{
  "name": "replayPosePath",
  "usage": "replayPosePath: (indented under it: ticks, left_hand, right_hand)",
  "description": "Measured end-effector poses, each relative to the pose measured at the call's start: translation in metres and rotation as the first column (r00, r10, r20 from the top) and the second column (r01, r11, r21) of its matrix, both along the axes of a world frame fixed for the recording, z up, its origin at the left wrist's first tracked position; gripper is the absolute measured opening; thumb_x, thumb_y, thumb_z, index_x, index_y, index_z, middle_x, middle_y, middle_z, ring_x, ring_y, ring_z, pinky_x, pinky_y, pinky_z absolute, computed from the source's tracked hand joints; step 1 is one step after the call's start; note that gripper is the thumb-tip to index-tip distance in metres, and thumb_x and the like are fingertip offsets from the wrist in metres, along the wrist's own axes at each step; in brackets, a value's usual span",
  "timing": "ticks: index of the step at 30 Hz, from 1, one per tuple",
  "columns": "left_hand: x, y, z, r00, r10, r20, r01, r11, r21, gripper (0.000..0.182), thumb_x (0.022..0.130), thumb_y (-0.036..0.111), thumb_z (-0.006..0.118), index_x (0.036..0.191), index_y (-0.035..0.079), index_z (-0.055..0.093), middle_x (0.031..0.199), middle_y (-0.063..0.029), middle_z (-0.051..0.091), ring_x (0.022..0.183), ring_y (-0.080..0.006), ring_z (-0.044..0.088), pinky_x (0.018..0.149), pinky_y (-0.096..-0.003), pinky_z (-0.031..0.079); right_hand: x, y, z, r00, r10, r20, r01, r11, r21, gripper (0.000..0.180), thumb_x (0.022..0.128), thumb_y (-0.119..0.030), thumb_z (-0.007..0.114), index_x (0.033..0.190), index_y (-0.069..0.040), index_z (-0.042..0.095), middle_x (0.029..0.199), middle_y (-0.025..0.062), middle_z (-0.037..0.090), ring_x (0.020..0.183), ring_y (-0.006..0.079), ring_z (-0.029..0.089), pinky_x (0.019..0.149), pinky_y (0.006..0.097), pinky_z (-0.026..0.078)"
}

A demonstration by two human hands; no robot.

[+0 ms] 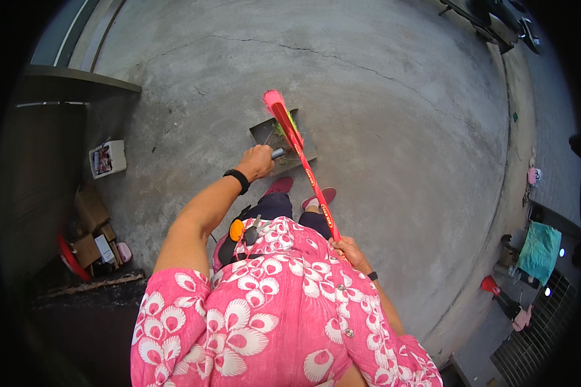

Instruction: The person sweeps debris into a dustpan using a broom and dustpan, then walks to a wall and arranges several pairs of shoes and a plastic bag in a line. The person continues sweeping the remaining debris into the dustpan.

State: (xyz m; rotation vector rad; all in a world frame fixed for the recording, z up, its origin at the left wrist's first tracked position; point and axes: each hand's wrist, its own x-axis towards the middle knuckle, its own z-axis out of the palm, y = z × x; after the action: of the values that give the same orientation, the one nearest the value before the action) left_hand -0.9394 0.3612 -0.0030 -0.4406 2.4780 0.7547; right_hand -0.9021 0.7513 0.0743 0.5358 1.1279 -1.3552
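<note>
My left hand (257, 162) is closed around the grey handle (278, 153) of a long-handled dustpan. The metal-looking pan (308, 145) lies on the floor just in front of my shoes. In my right hand (352, 252), close to my waist, is the end of a red broom handle (313, 178). The broom slants up and away across the dustpan. Its pink bristles (273, 98) show beyond the red head, and green bristles (284, 126) show over the pan. Some thin debris seems to lie in the pan, partly hidden by the broom.
Grey concrete floor (392, 145) with a long crack surrounds me. At left stand a white box (117, 156) with rubbish in it and several cardboard pieces (91, 210). A teal cloth (539, 252) covers something at right. A vehicle (496, 24) is partly seen at top right.
</note>
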Motion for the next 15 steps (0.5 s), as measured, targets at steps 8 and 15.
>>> replayPosePath:
  ticks: [8,15]
  left_hand:
    - [0.024,-0.042,0.041,0.985,-0.149,-0.091,0.135,0.981,-0.142,0.016,0.082,0.016,0.061,0.083,0.002,0.069,0.082,-0.0248,0.065,0.08,-0.043,0.064,0.071,-0.0497,0.051]
    - [0.055,-0.056,0.063,0.969,-0.237,0.072,0.247,0.945,-0.217,0.016,0.077,0.018,0.064,0.085,0.006,0.069,0.083,-0.0193,0.068,0.081,-0.0381,0.066,0.071,-0.0475,0.053]
  right_hand:
    - [0.019,0.083,0.048,0.968,-0.247,0.035,0.236,0.953,0.189,0.009,0.09,-0.01,0.053,0.081,-0.008,0.05,0.053,-0.0038,0.04,0.037,0.0073,0.039,0.035,0.025,0.034]
    - [0.002,0.092,-0.007,0.956,-0.295,-0.007,0.283,0.911,0.3,0.015,0.087,-0.008,0.053,0.074,-0.011,0.045,0.053,-0.0027,0.043,0.037,0.0085,0.041,0.035,0.026,0.034]
